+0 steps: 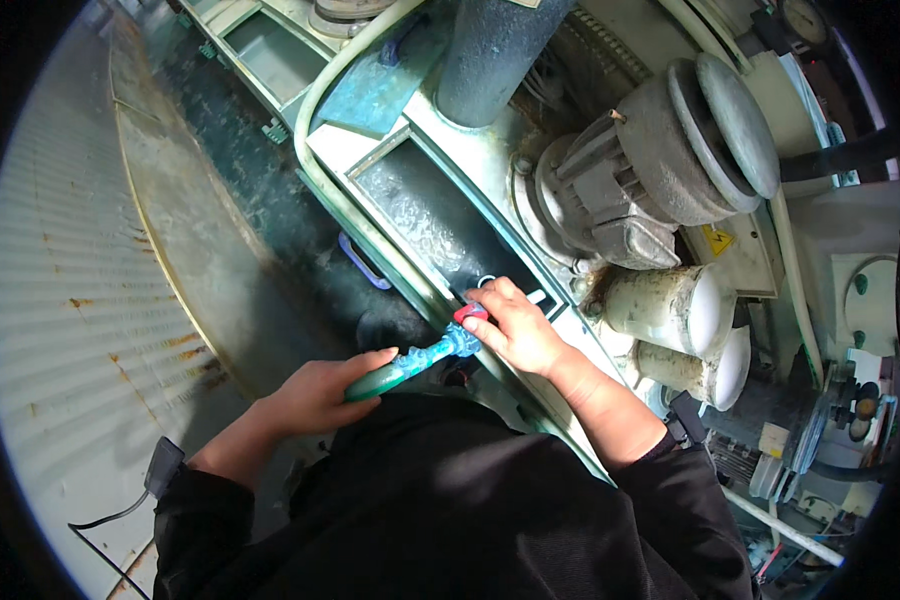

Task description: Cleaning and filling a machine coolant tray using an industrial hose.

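Observation:
A green hose [378, 382] lies in my left hand [315, 395], the fingers wrapped round it. Towards its front end the hose is bound with crumpled blue wrapping [438, 350]. There my right hand [520, 325] grips a red valve handle [471, 314] with thumb and fingers. This end sits over the near edge of a rectangular trough [450, 180]. Rippled, shiny water [415, 215] shows inside the trough. A small white ring [486, 281] and a white pipe stub [536, 297] appear by my right fingers; what they belong to is partly hidden.
Right of the trough stands a large grey motor [640, 170], with two white-ended cylinders [708, 312] below it. A thick grey column [485, 65] rises behind. Blue sheeting [375, 90] covers the far end. A purple handle [363, 262] juts out at the left. Dark, wet floor [220, 130] lies beyond.

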`<control>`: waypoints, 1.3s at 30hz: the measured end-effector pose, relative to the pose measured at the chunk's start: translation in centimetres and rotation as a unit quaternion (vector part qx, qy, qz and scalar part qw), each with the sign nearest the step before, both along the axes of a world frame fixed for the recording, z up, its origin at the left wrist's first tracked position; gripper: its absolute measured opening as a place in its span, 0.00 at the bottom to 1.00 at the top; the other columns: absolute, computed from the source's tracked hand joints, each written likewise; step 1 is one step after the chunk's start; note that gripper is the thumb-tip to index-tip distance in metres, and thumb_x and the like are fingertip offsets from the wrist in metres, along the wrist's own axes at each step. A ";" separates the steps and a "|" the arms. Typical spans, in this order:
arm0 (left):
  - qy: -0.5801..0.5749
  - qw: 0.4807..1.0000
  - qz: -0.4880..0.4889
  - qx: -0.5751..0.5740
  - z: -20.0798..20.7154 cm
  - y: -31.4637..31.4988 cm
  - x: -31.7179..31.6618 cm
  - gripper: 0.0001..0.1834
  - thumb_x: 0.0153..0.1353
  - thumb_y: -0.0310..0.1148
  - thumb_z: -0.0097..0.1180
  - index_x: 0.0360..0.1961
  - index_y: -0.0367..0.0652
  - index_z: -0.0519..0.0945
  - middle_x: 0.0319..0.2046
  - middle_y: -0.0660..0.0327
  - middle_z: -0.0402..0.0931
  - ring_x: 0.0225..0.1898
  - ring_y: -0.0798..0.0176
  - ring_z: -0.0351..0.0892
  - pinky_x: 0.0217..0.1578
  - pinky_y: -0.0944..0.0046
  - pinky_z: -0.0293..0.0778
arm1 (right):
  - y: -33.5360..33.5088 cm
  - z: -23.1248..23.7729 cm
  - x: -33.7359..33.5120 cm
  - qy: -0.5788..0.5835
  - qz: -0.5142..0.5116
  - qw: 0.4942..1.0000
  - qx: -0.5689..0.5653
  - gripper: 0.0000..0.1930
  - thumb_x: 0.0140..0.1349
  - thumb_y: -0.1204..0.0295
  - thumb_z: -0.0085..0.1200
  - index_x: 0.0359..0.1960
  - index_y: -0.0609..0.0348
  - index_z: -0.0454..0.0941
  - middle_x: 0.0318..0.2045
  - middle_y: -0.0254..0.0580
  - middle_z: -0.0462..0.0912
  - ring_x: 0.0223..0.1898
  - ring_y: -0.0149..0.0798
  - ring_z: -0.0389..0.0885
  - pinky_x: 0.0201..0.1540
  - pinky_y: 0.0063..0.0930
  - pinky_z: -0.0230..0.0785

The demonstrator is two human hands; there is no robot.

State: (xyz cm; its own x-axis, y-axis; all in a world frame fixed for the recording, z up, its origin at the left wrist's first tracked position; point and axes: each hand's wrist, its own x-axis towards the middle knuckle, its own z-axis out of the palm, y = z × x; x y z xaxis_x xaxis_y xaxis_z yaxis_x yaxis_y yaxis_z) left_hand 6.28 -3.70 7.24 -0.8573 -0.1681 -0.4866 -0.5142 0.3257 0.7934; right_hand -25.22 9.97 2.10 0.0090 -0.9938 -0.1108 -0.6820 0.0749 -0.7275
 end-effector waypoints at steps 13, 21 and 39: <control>0.032 0.997 0.035 0.053 -2.8 2.5 -1.6 0.40 0.67 0.40 0.64 0.77 0.46 0.61 0.68 0.48 0.72 0.65 0.44 0.76 0.63 0.54 0.72 | -0.6 1.3 -1.4 0.132 0.055 0.990 0.012 0.22 0.69 0.50 0.58 0.42 0.60 0.83 0.42 0.51 0.81 0.48 0.55 0.80 0.52 0.46 0.75; 0.028 0.997 0.033 0.066 -2.5 3.0 -1.7 0.42 0.65 0.40 0.64 0.77 0.47 0.60 0.69 0.46 0.70 0.67 0.44 0.74 0.65 0.53 0.71 | -4.2 3.9 2.3 0.307 -0.040 0.917 0.252 0.23 0.73 0.49 0.47 0.37 0.55 0.86 0.39 0.50 0.90 0.42 0.50 0.90 0.43 0.45 0.82; 0.128 0.986 0.020 0.106 -6.9 4.4 1.4 0.10 0.62 0.23 0.59 0.44 0.43 0.81 0.34 0.50 0.80 0.36 0.45 0.79 0.40 0.53 0.74 | -1.2 2.7 1.2 0.251 -0.056 0.944 0.204 0.26 0.73 0.46 0.45 0.38 0.56 0.84 0.31 0.51 0.88 0.35 0.56 0.88 0.40 0.51 0.80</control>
